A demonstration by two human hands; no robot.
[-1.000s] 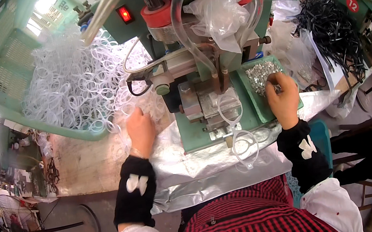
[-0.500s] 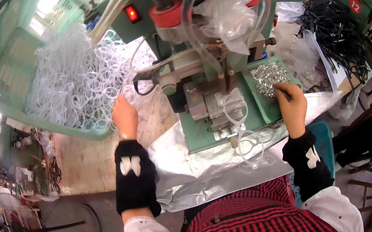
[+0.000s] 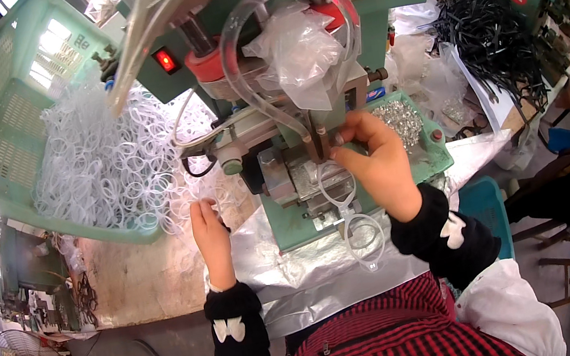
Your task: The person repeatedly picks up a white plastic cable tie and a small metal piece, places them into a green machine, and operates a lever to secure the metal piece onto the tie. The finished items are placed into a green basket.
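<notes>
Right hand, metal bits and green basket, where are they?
Right hand (image 3: pixel 383 167): head view, middle of the hand.
Metal bits (image 3: pixel 400 122): head view, middle of the heap.
Green basket (image 3: pixel 108 236): head view, near rim.

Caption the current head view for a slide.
Right hand at a green press, left hand beside a heap of clear rings.

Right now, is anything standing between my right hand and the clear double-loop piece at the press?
Nothing visible does. Your right hand is beside the clear double-loop piece, fingertips close to its upper loop. Dark prongs stand just left of your fingertips; I can't tell whether you touch the piece.
</notes>
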